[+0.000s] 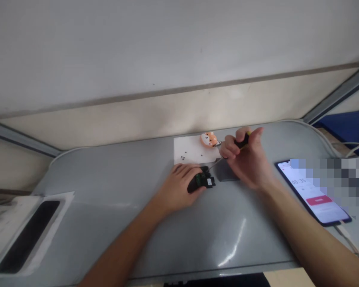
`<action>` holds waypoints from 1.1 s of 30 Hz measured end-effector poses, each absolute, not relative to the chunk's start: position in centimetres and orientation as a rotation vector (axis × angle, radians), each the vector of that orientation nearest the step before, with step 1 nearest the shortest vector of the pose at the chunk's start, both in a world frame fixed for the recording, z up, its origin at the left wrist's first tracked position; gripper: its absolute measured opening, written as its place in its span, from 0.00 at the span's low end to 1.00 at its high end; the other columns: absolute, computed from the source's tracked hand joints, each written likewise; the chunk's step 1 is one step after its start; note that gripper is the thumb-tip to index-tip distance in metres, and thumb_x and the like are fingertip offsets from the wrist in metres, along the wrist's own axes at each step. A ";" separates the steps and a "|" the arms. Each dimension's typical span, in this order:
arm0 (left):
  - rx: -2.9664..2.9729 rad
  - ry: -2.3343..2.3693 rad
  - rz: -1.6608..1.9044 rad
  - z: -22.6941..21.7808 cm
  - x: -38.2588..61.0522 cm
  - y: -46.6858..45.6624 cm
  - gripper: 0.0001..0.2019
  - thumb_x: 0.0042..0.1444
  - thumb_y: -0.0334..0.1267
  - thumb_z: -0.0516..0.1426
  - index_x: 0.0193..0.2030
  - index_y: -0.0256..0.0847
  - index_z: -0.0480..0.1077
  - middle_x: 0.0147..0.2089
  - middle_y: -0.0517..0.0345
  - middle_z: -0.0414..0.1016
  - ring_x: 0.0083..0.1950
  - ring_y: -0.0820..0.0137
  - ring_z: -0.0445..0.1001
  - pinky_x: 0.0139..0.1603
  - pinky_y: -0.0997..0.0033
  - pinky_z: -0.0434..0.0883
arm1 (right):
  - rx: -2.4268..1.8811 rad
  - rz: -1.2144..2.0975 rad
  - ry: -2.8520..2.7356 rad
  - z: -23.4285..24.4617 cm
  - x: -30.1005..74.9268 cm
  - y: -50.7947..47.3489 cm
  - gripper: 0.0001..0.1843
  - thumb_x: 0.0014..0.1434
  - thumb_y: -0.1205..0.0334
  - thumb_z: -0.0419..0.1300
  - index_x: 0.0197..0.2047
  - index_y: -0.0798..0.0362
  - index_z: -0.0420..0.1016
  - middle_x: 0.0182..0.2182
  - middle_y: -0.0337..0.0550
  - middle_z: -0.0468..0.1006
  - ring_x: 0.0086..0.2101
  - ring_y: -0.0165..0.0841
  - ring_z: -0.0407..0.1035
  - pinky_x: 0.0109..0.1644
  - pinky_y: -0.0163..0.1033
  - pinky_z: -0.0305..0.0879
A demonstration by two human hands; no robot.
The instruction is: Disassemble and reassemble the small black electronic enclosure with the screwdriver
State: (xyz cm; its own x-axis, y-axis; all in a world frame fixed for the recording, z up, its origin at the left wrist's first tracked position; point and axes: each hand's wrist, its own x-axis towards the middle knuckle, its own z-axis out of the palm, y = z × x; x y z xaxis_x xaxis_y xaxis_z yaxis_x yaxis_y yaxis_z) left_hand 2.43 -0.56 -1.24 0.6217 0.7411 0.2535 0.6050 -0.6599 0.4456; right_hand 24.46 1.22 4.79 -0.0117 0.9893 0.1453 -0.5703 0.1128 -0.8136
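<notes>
My left hand (pixel 177 186) lies on the grey table and grips a small black device (pixel 201 181) with a green circuit board showing. My right hand (pixel 245 159) is closed around a screwdriver (pixel 242 142) with a black and yellow handle. Its thin metal shaft slants down to the left, and the tip meets the top of the black device. A dark grey flat piece (pixel 225 174) lies just right of the device, under my right hand.
A white paper sheet (pixel 189 148) behind the hands carries several tiny dark screws (pixel 183 157) and a round orange cartoon-faced object (pixel 208 139). A phone (pixel 312 191) with a lit timer screen lies at the right, cable attached. A white tray with a black slot (pixel 26 235) sits at the left.
</notes>
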 end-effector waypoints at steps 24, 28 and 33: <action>2.538 1.063 0.658 -1.6 2.3 -0.5 0.18 0.63 0.43 0.63 0.57 0.46 0.69 0.61 0.52 0.77 0.61 0.57 0.75 0.65 0.50 0.68 | -0.699 1.398 -0.842 5.1 24.2 1.0 0.27 0.65 0.31 0.54 0.31 0.46 0.61 0.24 0.35 0.47 0.24 0.32 0.48 0.28 0.41 0.56; 2.525 1.072 0.633 -1.5 2.3 -0.5 0.18 0.63 0.43 0.64 0.58 0.46 0.69 0.60 0.52 0.78 0.60 0.57 0.75 0.65 0.50 0.68 | -0.687 1.397 -0.836 5.2 24.1 1.0 0.27 0.64 0.31 0.56 0.30 0.46 0.62 0.24 0.34 0.48 0.24 0.32 0.48 0.27 0.40 0.56; 2.516 1.083 0.624 -1.5 2.4 -0.5 0.18 0.63 0.43 0.63 0.58 0.47 0.69 0.61 0.52 0.77 0.61 0.57 0.75 0.65 0.49 0.67 | -0.718 1.357 -0.894 5.0 24.1 1.1 0.28 0.63 0.29 0.55 0.29 0.45 0.62 0.23 0.34 0.48 0.23 0.32 0.50 0.26 0.40 0.58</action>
